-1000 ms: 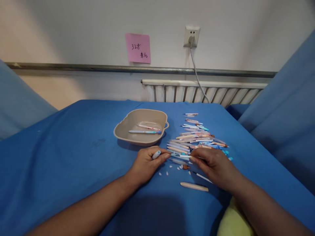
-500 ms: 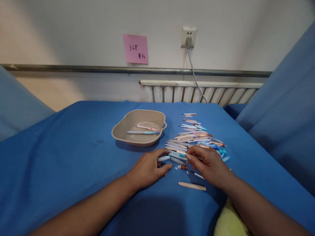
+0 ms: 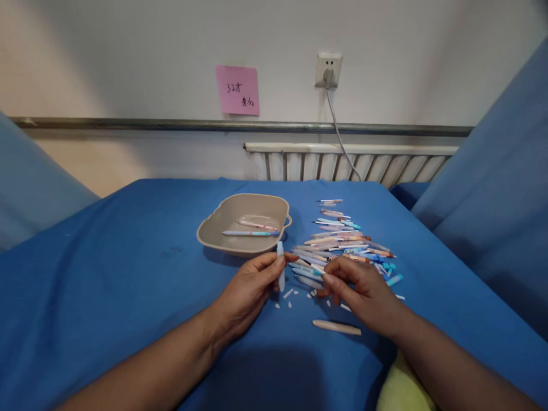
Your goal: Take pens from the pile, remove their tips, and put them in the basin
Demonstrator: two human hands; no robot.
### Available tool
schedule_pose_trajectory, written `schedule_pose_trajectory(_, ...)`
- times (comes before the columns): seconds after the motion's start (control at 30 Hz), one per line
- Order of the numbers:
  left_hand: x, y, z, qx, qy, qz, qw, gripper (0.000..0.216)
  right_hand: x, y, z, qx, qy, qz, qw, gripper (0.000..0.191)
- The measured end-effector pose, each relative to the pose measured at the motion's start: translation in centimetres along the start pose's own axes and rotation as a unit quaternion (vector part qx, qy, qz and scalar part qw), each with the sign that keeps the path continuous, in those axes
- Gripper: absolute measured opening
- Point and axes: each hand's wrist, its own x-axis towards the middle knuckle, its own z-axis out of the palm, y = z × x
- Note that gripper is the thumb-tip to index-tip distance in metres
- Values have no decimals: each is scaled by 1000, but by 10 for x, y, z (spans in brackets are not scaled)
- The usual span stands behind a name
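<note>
My left hand (image 3: 250,294) pinches a pale blue pen barrel (image 3: 281,281) between thumb and fingers, holding it nearly upright. Between the thumb and forefinger of my right hand (image 3: 366,291) is a thin white pen refill (image 3: 317,268), its tip pointing left. Behind both hands spreads a pile of pens and pen parts (image 3: 327,242). Small white bits (image 3: 287,293) lie scattered on the blue cloth between the hands. Nearer to me rests a single beige pen barrel (image 3: 337,327). Fingers hide part of the refill and the pile's front edge.
A beige basin (image 3: 226,212) with two pens in it stands left of the pile. Blue cloth (image 3: 128,257) covers the table. Behind are a radiator (image 3: 351,149) and a plugged-in cable (image 3: 336,123). A yellow-green soft thing (image 3: 405,388) sits at the lower right.
My left hand has turned the pale blue barrel from lying flat to upright and lifted it. More white bits show below it. My right hand keeps the refill, now tilted more steeply.
</note>
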Motion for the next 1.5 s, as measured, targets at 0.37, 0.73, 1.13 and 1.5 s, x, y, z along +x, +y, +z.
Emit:
schedule_pose_trajectory(0.37,2,-5,-3,153,-42,49,986,29,-1,0,-5,-46,76,-52,995,13)
schedule_pose_trajectory(0.73,-1,6,-3,307,-23,120,944,28,2,8,-13,-100,125,-84,983,13)
schedule_pose_trajectory(1.13,-1,5,-7,375,-24,163,912,24,2,9,-16,-120,104,-101,982,13)
schedule_pose_trajectory(1.5,-4,0,0,350,-81,124,925,20,3,-3,-9,-88,56,-60,993,10)
